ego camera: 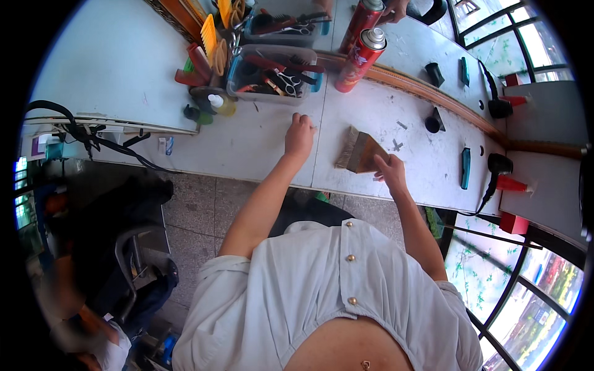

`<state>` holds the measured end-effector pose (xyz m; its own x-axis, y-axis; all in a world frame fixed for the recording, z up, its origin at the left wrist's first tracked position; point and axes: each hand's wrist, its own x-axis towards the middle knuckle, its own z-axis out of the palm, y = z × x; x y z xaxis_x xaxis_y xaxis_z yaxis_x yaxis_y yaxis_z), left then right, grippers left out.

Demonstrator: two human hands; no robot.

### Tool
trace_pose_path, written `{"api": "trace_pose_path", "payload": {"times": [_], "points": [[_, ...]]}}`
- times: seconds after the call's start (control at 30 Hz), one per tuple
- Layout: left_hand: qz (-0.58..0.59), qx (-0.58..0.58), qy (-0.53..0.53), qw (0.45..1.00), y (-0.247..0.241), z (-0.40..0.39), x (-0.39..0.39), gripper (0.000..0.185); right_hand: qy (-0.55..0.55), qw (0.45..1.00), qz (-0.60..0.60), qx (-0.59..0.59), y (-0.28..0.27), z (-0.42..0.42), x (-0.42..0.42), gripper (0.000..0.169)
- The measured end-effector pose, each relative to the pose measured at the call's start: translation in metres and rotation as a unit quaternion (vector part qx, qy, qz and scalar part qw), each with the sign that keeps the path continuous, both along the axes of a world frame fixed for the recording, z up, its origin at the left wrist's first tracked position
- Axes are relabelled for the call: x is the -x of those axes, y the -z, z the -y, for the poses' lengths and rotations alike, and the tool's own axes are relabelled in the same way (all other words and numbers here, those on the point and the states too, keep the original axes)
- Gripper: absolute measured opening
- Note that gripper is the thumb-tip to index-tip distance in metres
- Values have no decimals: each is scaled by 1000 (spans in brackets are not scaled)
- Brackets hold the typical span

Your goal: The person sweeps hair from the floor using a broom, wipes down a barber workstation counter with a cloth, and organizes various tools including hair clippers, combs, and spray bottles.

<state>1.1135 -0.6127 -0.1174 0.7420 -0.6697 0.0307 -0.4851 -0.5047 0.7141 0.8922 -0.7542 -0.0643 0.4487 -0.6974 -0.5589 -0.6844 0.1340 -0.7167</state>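
Observation:
My right hand point(392, 171) grips the wooden handle of a wide flat bristle brush point(366, 153). The brush's pale bristles point left and rest at the white countertop point(260, 153). To the left of it, my left hand point(299, 137) is curled into a fist over the counter. A small pale spot shows beside its fingers; I cannot tell what it is. Beyond my left hand stands a clear plastic bin point(274, 95) with scissors point(288, 83), combs and other tools. A red aerosol can point(361, 60) stands right of the bin, against the mirror frame.
Combs point(198, 65) stand left of the bin, near a yellow spray bottle point(222, 105). On the right lie a black round holder point(434, 123), a teal hair clipper point(465, 168) and a hair dryer point(497, 169). Black cables point(111, 143) hang at left. A person sits by a chair point(127, 259) lower left.

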Motion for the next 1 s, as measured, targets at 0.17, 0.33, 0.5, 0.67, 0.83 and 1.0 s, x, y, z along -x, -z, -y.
{"api": "trace_pose_path", "payload": {"times": [0.17,0.33,0.5,0.67,0.83,1.0], "points": [[-122,73,9,990,-3,-13,11,16,-193,918,-50,344,-16,-27,3,54],[-457,179,64,869,-60,-25,37,6,-260,945,196,16,-73,-62,-64,87],[-449,174,21,876,-66,-47,34,3,-276,943,139,-127,-62,-64,-84,28],[-623,271,-101,727,-65,-55,31,9,-152,948,245,-139,-50,-66,-74,18],[-553,307,-122,765,-60,-33,39,10,26,889,391,-235,-71,-48,-61,18],[-437,297,-340,778,10,-96,-23,11,47,849,519,-88,-129,52,3,14]]}}
